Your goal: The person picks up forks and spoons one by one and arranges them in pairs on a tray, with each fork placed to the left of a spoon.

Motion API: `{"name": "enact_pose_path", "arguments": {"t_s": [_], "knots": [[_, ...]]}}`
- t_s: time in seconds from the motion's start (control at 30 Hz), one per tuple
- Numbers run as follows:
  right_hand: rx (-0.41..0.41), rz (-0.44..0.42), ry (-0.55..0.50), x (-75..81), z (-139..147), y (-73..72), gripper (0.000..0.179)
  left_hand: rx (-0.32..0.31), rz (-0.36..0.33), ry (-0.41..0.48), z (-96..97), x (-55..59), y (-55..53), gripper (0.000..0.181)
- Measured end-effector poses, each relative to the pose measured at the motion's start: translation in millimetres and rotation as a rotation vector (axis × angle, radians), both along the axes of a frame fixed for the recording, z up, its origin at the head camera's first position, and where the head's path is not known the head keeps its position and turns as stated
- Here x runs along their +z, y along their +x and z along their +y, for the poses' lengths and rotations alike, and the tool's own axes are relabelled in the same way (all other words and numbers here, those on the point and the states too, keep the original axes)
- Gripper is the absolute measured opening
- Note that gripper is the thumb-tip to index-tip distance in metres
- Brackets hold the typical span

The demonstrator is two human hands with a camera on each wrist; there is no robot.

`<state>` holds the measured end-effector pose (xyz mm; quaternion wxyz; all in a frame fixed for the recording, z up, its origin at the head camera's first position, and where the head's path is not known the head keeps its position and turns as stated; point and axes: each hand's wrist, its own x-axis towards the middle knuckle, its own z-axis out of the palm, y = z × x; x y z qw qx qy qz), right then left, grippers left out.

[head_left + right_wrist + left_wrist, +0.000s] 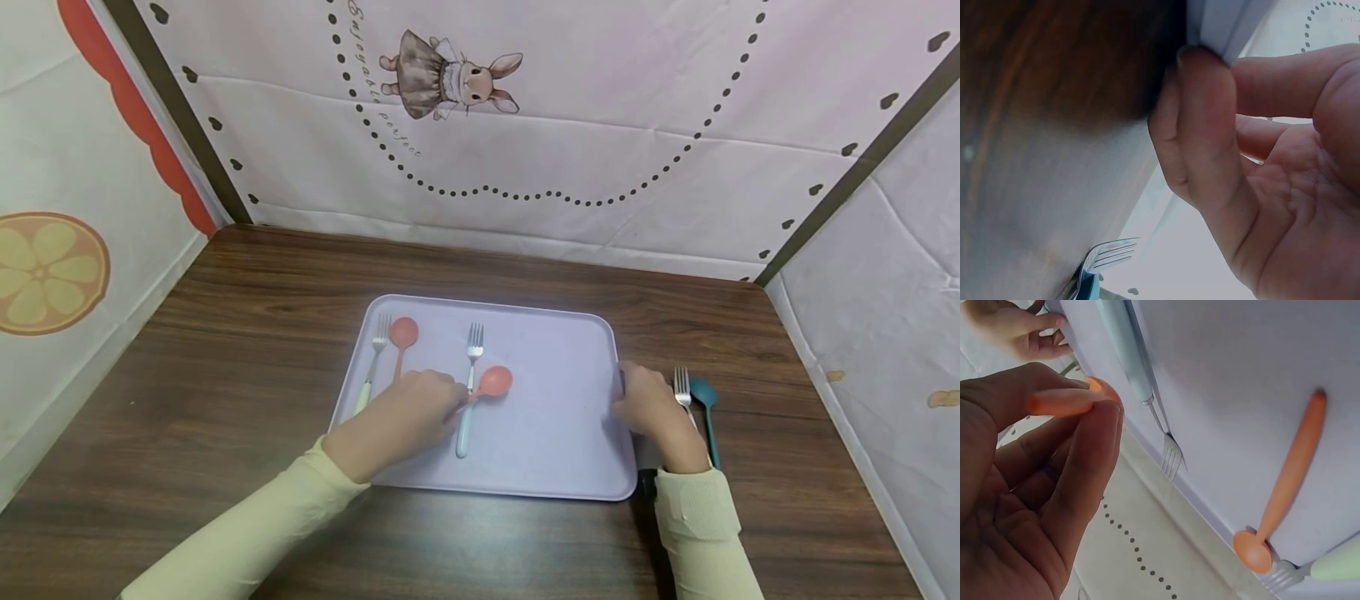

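Observation:
My left hand (408, 412) pinches the handle of an orange spoon (496, 381) between thumb and fingers, over a pale lilac tray (562, 400). Beside that spoon, a fork with a light blue handle (464, 435) lies on the tray. On the tray's left side are a second orange spoon (403, 332), its handle partly behind my left hand in the head view, and a fork with a pale green handle (363, 395). My right hand (654, 408) grips the tray's right rim, thumb and fingers on either side of it in the right wrist view.
Right of my right hand, a fork (682, 385) and a teal spoon (703, 392) lie on the dark wooden table (247, 350); the fork's handle is hidden by my arm. A printed cloth (570, 150) hangs behind the table, with more cloth at both sides.

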<state>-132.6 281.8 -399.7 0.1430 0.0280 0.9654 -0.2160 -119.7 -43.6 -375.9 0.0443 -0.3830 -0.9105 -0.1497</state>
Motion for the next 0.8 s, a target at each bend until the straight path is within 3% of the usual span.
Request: {"name": "enact_pose_path", "arguments": {"t_s": [0.33, 0.57, 0.8], "knots": [[-0.001, 0.001, 0.000, 0.7, -1, 0.4, 0.062, 0.010, 0.002, 0.007, 7.3, -5.0, 2.4, 0.019], [0.009, 0.020, -0.005, 0.7, 1, 0.5, 0.063, 0.075, -0.162, 0.024, 18.1, -4.0, 5.3, 0.024], [0.011, 0.020, -0.011, 0.1, 1, 0.7, 0.063, 0.103, -0.225, 0.051, 33.8, -5.9, 7.3, 0.018]]}}
